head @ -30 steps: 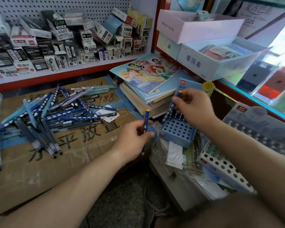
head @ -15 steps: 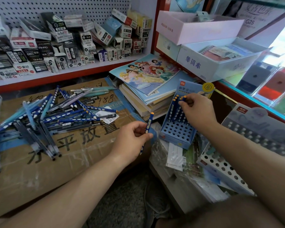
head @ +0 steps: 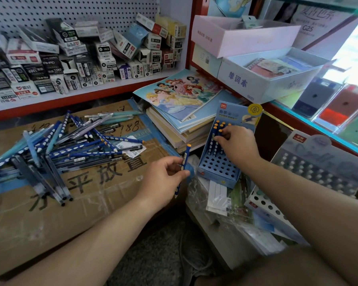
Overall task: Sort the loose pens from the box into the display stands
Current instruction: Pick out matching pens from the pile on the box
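Beside a cardboard box [head: 50,207] strewn with loose pens [head: 60,149], we pinch one blue pen [head: 184,162] in our left hand [head: 163,178] next to the blue display stand [head: 217,169], our right hand [head: 237,146] gripping the slotted pens [head: 216,134] there.

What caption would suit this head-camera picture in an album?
The left hand holds a blue pen while the right hand grips pens standing in the blue display stand.

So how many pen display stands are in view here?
3. The blue stand holds pens gripped by the right hand; the grey stand sits far right; the white stand lies just in front of it. More may be hidden.
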{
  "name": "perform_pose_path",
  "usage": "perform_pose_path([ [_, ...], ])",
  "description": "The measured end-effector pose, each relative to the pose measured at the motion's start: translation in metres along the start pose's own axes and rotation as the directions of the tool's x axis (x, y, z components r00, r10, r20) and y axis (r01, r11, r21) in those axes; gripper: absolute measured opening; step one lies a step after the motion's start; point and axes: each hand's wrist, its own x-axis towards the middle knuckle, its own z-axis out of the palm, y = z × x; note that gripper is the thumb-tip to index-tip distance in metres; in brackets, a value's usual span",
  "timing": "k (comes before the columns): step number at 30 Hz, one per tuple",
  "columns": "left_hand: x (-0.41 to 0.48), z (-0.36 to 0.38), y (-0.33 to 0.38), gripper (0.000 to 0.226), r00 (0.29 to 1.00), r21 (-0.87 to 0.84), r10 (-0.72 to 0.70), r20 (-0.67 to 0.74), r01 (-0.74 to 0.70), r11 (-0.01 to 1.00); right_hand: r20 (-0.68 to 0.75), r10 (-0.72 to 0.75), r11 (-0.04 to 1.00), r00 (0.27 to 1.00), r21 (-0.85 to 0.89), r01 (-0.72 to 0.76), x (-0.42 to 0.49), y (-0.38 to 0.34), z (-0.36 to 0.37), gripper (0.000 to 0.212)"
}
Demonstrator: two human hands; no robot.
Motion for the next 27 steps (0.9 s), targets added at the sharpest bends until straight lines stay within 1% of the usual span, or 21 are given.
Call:
perform_pose_path([
  [2, 0.000, 0.000, 0.000, 0.031, 1.000, 0.003, 0.000, 0.007, 0.000, 1.000, 0.005, -0.001, 0.999, 1.000, -0.034, 0.001, 0.001, -0.001, 0.001, 0.027],
  [5, -0.002, 0.000, 0.001, 0.030, 1.000, 0.003, 0.002, 0.010, -0.002, 1.000, 0.008, 0.007, 0.999, 1.000, -0.039, -0.006, 0.000, -0.001, -0.002, 0.028],
  [8, -0.002, 0.000, 0.002, 0.029, 1.000, 0.003, 0.010, 0.021, -0.010, 1.000, 0.027, 0.057, 0.998, 0.998, 0.024, -0.057, -0.006, -0.002, -0.010, 0.029],
  [10, -0.001, 0.000, 0.005, 0.023, 0.999, 0.001, 0.022, 0.036, -0.022, 1.000, 0.035, 0.057, 0.996, 0.998, 0.069, -0.059, -0.012, -0.006, -0.020, 0.027],
  [11, -0.002, 0.000, 0.007, 0.021, 0.999, 0.003, 0.034, 0.042, -0.034, 0.999, 0.066, 0.041, 0.988, 0.997, 0.144, -0.051, -0.016, -0.010, -0.026, 0.027],
  [12, -0.002, 0.001, 0.010, 0.022, 0.998, 0.011, 0.049, 0.045, -0.049, 0.999, 0.128, 0.011, 0.961, 0.992, 0.274, -0.046, -0.021, -0.016, -0.033, 0.026],
  [13, -0.002, 0.001, 0.013, 0.025, 0.997, 0.021, 0.068, 0.048, -0.069, 0.997, 0.214, -0.036, 0.908, 0.976, 0.416, -0.058, -0.027, -0.023, -0.041, 0.024],
  [14, -0.001, 0.002, 0.015, 0.027, 0.995, 0.027, 0.089, 0.051, -0.090, 0.996, 0.292, -0.097, 0.855, 0.952, 0.514, -0.070, -0.032, -0.030, -0.047, 0.022],
  [15, 0.000, 0.003, 0.018, 0.029, 0.992, 0.030, 0.109, 0.056, -0.111, 0.993, 0.338, -0.159, 0.830, 0.928, 0.555, -0.059, -0.038, -0.036, -0.052, 0.021],
  [16, 0.001, 0.004, 0.020, 0.030, 0.990, 0.036, 0.129, 0.060, -0.131, 0.991, 0.348, -0.204, 0.831, 0.915, 0.556, -0.026, -0.041, -0.039, -0.053, 0.020],
  [19, 0.004, 0.008, 0.027, 0.028, 0.983, 0.055, 0.165, 0.082, -0.170, 0.984, 0.297, -0.251, 0.871, 0.921, 0.484, 0.082, -0.044, -0.041, -0.052, 0.013],
  [21, 0.008, 0.011, 0.033, 0.023, 0.979, 0.078, 0.177, 0.106, -0.185, 0.980, 0.271, -0.252, 0.865, 0.929, 0.494, 0.090, -0.041, -0.036, -0.054, 0.010],
  [23, 0.016, 0.014, 0.038, 0.022, 0.968, 0.195, 0.213, 0.131, -0.236, 0.952, 0.216, -0.201, 0.856, 0.956, 0.514, 0.064, -0.037, -0.029, -0.059, 0.007],
  [25, 0.027, 0.017, 0.039, 0.040, 0.958, 0.355, 0.231, 0.172, -0.279, 0.892, 0.081, -0.117, 0.887, 0.990, 0.456, 0.067, -0.028, -0.017, -0.063, 0.007],
  [27, 0.037, 0.023, 0.036, 0.060, 0.956, 0.472, 0.207, 0.206, -0.283, 0.835, -0.043, -0.038, 0.926, 0.998, 0.374, 0.051, -0.019, -0.004, -0.066, 0.006],
])
